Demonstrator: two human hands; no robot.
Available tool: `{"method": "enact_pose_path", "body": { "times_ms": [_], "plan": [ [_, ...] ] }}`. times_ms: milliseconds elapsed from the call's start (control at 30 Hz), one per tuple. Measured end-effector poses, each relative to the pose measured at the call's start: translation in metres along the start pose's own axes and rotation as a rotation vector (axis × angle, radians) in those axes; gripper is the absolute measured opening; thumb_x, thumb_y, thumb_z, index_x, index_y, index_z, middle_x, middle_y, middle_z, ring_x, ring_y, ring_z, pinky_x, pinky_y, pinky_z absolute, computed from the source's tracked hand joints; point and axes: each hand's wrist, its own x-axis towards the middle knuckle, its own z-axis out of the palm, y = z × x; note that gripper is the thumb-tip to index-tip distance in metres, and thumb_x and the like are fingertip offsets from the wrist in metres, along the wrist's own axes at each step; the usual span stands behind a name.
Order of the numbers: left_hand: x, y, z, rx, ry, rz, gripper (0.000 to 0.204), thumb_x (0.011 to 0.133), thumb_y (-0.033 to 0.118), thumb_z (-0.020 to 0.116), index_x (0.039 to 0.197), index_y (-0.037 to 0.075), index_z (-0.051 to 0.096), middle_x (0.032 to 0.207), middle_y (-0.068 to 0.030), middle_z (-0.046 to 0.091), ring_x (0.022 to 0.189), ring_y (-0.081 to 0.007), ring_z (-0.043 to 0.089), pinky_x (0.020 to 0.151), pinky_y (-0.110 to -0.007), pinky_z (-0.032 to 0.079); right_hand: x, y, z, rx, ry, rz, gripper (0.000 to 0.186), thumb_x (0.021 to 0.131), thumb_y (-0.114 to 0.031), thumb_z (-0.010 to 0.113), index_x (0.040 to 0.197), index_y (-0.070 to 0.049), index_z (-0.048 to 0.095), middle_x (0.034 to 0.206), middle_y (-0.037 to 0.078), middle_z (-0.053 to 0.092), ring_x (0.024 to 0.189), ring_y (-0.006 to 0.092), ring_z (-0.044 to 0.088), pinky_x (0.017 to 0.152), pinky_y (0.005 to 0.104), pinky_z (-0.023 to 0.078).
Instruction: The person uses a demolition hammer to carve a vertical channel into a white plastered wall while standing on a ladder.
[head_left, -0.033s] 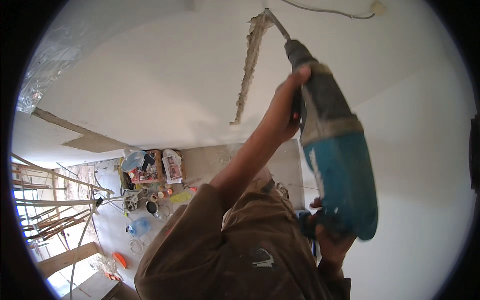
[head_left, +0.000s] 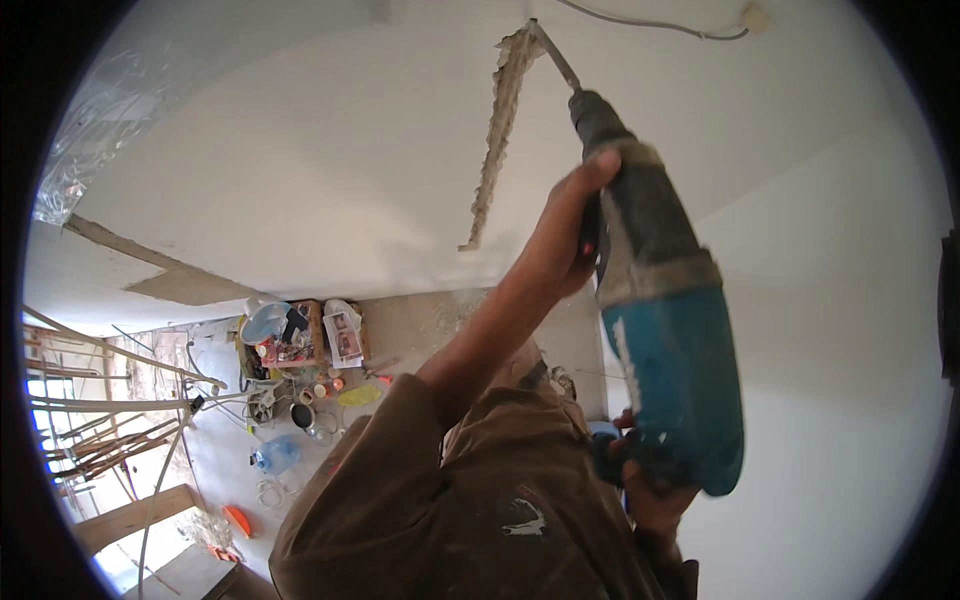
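Observation:
A teal and dark grey hammer drill [head_left: 685, 375] points up at the white wall [head_left: 330, 150]. Its slim chisel bit [head_left: 556, 58] meets the upper end of a rough, jagged groove [head_left: 497, 135] cut into the plaster. My left hand [head_left: 575, 225] is wrapped around the side handle behind the chuck, thumb against the tool's body. Lower down, my right hand [head_left: 650, 485] grips the rear handle; the drill body partly hides its fingers.
A grey cable runs to a small beige box [head_left: 757, 17] beyond the bit. On the floor to the left are a crate of tools [head_left: 310, 335], a blue water bottle [head_left: 277, 455], a dark pot [head_left: 302, 415] and an orange piece [head_left: 237, 520]. Long pale poles [head_left: 120, 405] stand at far left.
The hammer drill and both my hands have shifted slightly down, toward me. The bit's tip stays near the top end of the groove.

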Motion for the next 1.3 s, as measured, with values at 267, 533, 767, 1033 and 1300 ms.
{"method": "enact_pose_path", "body": {
  "times_ms": [267,533,767,1033,1300],
  "plan": [
    [-0.031,-0.004,-0.014,0.073,-0.053,0.011,0.059,0.093,0.048,0.057,0.121,-0.003,0.052,0.109,-0.0147,0.063,0.097,-0.0213,0.065,0.086,-0.036,0.056,-0.029,0.023,-0.005,-0.069,-0.129,0.036,0.047,0.081,-0.009,0.067,0.122,0.005,0.051,0.109,0.019,0.064,0.091,0.0244,0.066,0.081,0.0344,0.055],
    [-0.022,0.016,-0.029,0.086,-0.104,-0.011,0.059,0.094,0.049,0.054,0.122,-0.003,0.053,0.107,-0.0157,0.065,0.096,-0.022,0.066,0.085,-0.035,0.056,-0.024,0.035,0.007,-0.18,-0.217,0.039,0.048,0.08,-0.015,0.067,0.122,0.004,0.053,0.109,0.018,0.064,0.094,0.0247,0.066,0.083,0.0344,0.054],
    [-0.019,0.02,-0.042,-0.105,-0.085,0.007,0.06,0.093,0.05,0.053,0.124,-0.002,0.053,0.104,-0.0155,0.066,0.091,-0.0227,0.068,0.082,-0.036,0.058,-0.04,0.049,0.021,-0.38,-0.258,0.014,0.049,0.08,-0.02,0.068,0.121,0.004,0.055,0.109,0.017,0.065,0.098,0.025,0.066,0.085,0.0345,0.054],
    [0.002,0.034,-0.044,-0.087,-0.125,0.012,0.057,0.095,0.047,0.052,0.123,-0.002,0.053,0.105,-0.0152,0.066,0.091,-0.0241,0.068,0.084,-0.037,0.058,-0.032,0.074,0.029,-0.466,-0.21,-0.059,0.051,0.08,-0.026,0.068,0.121,0.003,0.056,0.11,0.016,0.065,0.102,0.0253,0.065,0.088,0.0345,0.053],
    [-0.025,-0.009,-0.027,0.055,-0.092,-0.055,0.054,0.094,0.042,0.056,0.123,-0.003,0.051,0.108,-0.0137,0.063,0.097,-0.0207,0.065,0.087,-0.034,0.055,-0.041,0.031,0.002,-0.331,-0.249,0.168,0.03,0.089,-0.004,0.054,0.117,-0.001,0.062,0.114,0.011,0.067,0.106,0.0188,0.064,0.091,0.0294,0.052]
  ]
}}
